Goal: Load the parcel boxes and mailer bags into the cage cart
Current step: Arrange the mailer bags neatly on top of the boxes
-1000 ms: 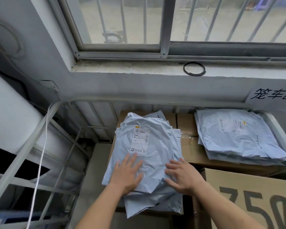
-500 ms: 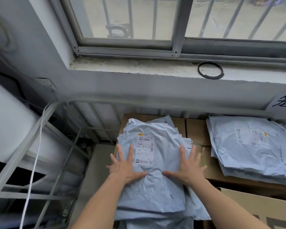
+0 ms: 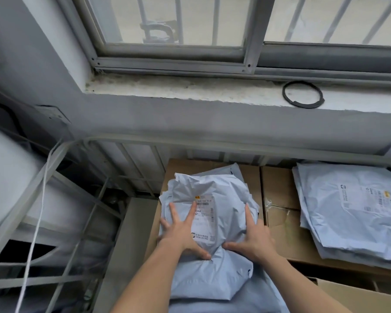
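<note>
Our left hand [image 3: 181,233] lies flat with its fingers spread across the label of the top mailer bag [image 3: 226,195]. Our right hand [image 3: 255,239] presses down beside it, fingers straight and thumb turned inward. Neither hand grips anything. The bag crowns a stack of mailer bags [image 3: 212,283] resting on a cardboard box [image 3: 251,175] inside the cage cart [image 3: 212,143], so we judge this to be a settling press on a load already placed.

The worry is sliding. The film looks slick and the top bag is puffed, so an uneven push, or lifting one hand before the other, may send it skating off the pile. The stack's edge reaches the left edge of the box, and left of the box there is a drop to a lower grey surface [image 3: 133,233] beside the cart bars. A bag slipping there would be awkward to fetch. The near edge of the box is hidden under the bags, so we cannot tell how much of the stack it supports, and that end could sag toward us. Well to the right of the box a second stack [image 3: 352,213] lies apart and seems safe from our press
</note>
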Demonstrator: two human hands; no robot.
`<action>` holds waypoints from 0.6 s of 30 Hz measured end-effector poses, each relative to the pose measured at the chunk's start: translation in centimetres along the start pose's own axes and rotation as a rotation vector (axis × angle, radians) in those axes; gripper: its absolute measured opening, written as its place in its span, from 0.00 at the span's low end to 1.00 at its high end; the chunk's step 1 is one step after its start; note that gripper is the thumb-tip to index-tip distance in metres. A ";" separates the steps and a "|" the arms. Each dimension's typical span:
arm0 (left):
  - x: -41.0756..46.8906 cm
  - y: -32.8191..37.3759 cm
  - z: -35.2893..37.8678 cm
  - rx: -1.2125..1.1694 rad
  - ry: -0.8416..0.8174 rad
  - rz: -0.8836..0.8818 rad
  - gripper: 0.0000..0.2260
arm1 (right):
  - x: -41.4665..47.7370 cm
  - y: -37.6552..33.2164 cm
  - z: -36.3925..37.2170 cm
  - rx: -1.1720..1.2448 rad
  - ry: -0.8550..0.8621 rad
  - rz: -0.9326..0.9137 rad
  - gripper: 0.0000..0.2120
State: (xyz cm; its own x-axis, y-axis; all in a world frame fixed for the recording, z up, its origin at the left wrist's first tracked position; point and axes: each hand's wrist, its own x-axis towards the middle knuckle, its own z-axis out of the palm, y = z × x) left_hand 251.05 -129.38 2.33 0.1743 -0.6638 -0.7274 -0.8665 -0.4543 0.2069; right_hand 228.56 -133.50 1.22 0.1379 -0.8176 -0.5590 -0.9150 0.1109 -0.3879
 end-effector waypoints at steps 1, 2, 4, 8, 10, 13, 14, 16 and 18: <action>0.0 0.0 0.0 -0.012 0.014 0.004 0.69 | 0.2 -0.1 0.0 0.036 0.002 -0.015 0.70; 0.0 0.1 -0.1 -0.016 0.032 0.006 0.69 | 0.3 -0.2 0.0 0.067 0.000 -0.029 0.70; 0.0 0.4 -0.3 -0.026 0.054 0.014 0.68 | 0.6 -0.3 -0.3 0.096 -0.009 -0.058 0.69; -0.3 1.0 -0.2 -0.134 0.116 0.065 0.64 | 0.4 -0.7 -0.6 0.135 0.038 -0.097 0.59; -0.7 1.6 -0.5 -0.182 0.152 0.093 0.58 | -0.2 -0.8 -0.6 0.177 0.075 -0.082 0.54; -2.1 2.4 -1.2 -0.181 0.167 0.142 0.54 | -1.6 -1.2 -0.4 0.282 0.111 -0.042 0.46; -2.8 2.7 -1.5 -0.171 0.162 0.152 0.53 | -2.3 -1.4 -0.5 0.302 0.116 -0.034 0.43; -4.1 3.2 -2.3 -0.146 0.158 0.168 0.52 | -3.5 -1.9 -1.2 0.307 0.118 -0.030 0.39; -5.4 4.0 -3.3 -0.124 0.159 0.175 0.52 | -4.4 -2.1 -2.8 0.302 0.115 -0.039 0.37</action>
State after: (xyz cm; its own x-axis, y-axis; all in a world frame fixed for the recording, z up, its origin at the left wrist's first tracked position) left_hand 248.17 -129.55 9.21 0.1066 -0.8189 -0.5639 -0.8277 -0.3873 0.4061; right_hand 228.84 -131.69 6.59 0.1112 -0.8812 -0.4594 -0.7536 0.2266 -0.6170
